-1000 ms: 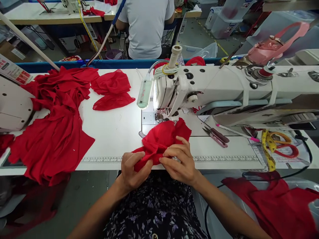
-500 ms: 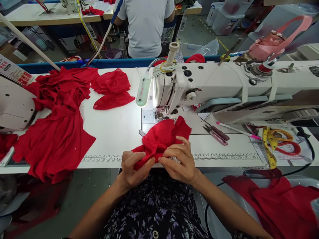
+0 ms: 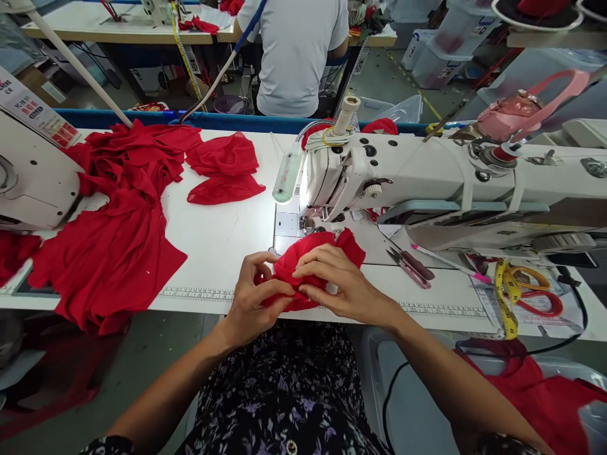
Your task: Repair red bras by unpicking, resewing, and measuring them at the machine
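Observation:
A bunched piece of red fabric (image 3: 308, 245) lies at the table's front edge, just before the needle area of the white sewing machine (image 3: 398, 167). My left hand (image 3: 258, 297) pinches its left side between thumb and fingers. From the right, my right hand (image 3: 339, 281) grips the same cloth, its fingers bent over the top and the thumb beneath. Both sets of fingertips are close together at the fabric's near edge. Folds and my right fingers hide part of the cloth.
A large heap of red fabric (image 3: 114, 234) and smaller red pieces (image 3: 225, 164) lie to the left. Thread snips (image 3: 410, 268), a pink pen (image 3: 450, 262) and a yellow tape measure (image 3: 507, 297) are at right. A clear bin (image 3: 427, 404) stands below. A person (image 3: 303, 57) sits ahead.
Both hands have shifted their hold on the red fabric and moved slightly up the table. My right fingers now curl over the cloth. The camera view has turned a little.

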`<action>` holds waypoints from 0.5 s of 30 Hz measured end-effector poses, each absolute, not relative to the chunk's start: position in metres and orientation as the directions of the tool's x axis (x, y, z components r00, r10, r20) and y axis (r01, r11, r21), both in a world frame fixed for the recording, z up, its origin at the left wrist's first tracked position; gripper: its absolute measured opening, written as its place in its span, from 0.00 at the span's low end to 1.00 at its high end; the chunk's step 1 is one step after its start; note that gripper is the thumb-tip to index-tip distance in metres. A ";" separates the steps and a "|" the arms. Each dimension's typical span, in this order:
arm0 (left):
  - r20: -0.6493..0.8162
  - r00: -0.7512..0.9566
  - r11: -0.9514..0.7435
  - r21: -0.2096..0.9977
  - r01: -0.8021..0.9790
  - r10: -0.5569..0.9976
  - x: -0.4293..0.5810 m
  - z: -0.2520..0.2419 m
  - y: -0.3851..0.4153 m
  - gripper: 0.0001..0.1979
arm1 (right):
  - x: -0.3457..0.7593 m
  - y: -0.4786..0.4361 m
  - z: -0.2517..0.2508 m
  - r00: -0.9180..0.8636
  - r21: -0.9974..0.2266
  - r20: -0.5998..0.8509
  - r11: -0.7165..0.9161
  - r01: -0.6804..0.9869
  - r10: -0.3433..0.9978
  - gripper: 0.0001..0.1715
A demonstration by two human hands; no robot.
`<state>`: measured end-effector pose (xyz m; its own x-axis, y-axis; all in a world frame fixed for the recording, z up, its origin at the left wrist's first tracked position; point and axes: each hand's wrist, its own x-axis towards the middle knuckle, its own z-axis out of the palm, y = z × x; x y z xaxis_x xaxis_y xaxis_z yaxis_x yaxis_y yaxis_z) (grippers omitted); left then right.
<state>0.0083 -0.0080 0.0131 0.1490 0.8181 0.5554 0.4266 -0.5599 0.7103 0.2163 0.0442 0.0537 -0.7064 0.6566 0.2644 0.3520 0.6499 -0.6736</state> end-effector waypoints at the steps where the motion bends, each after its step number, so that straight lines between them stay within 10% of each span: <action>1: 0.539 0.140 -0.544 0.728 0.418 0.830 0.008 0.015 -0.008 0.07 | 0.214 0.047 0.054 -0.722 -0.691 0.235 0.634 0.347 0.651 0.05; 15: -0.095 0.159 0.073 0.987 0.140 0.983 0.002 0.031 -0.003 0.02 | 0.207 0.035 0.035 -0.595 -0.867 0.143 0.390 0.310 0.791 0.06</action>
